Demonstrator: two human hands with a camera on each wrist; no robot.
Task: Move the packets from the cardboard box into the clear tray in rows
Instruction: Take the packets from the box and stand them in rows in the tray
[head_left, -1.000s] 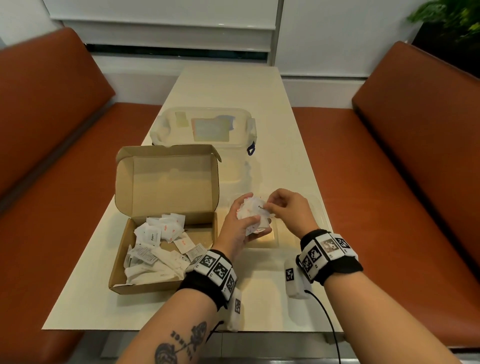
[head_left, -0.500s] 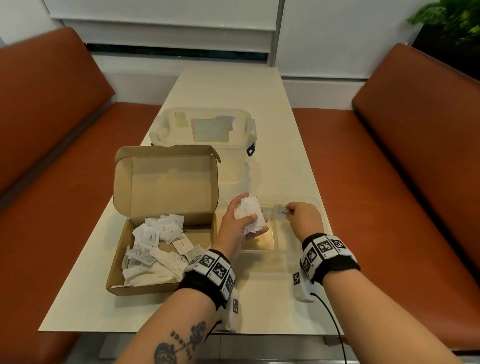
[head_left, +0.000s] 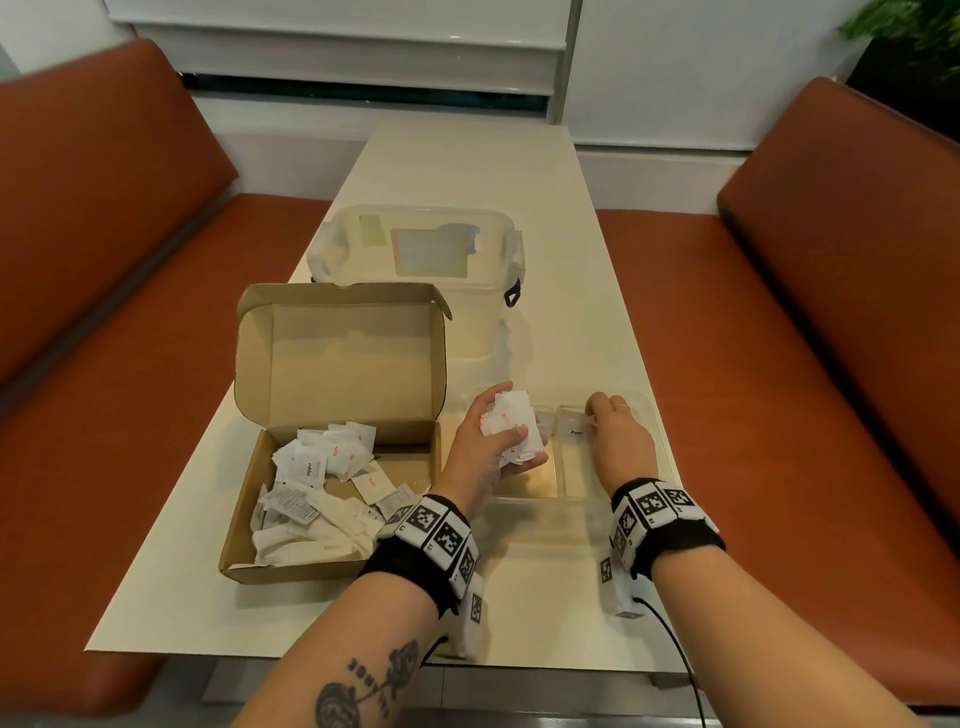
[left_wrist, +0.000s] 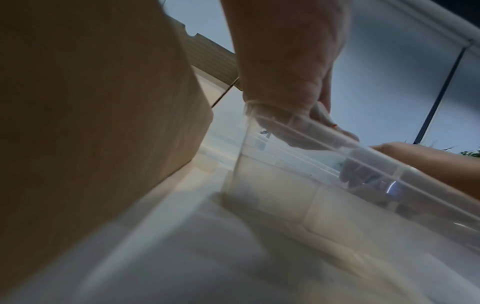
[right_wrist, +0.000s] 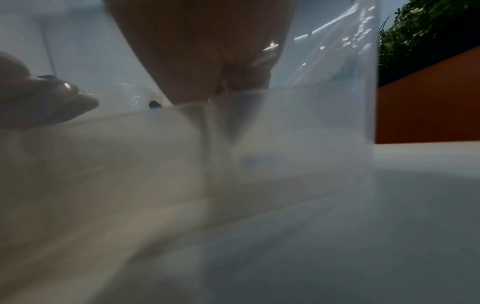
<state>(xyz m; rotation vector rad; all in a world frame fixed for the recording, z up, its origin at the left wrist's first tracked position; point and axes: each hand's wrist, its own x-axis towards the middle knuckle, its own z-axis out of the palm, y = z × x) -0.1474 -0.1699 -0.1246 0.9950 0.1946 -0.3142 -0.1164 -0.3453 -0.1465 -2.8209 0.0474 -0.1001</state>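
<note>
An open cardboard box (head_left: 332, 566) on the table's left holds several white packets (head_left: 322, 467). To its right lies the clear tray (head_left: 655, 415), split by a divider. Over the tray's left part, my left hand (head_left: 498, 441) grips a bundle of packets (head_left: 511, 423). My right hand (head_left: 595, 413) reaches into the right compartment, fingers curled onto a single packet (head_left: 571, 428) marked "Pepper" at the far end. In the left wrist view the tray's rim (left_wrist: 324, 148) and the box wall (left_wrist: 91, 102) show. The right wrist view is blurred behind the tray wall (right_wrist: 285, 133).
A lidded clear storage bin (head_left: 415, 270) stands behind the box. Orange benches (head_left: 779, 364) flank the table on both sides. The table's front edge (head_left: 260, 652) runs close below my forearms. A plant (head_left: 914, 31) sits at the far right.
My right hand drew one packet off the bundle and carried it right and down into the tray's right compartment. The left hand kept holding the bundle.
</note>
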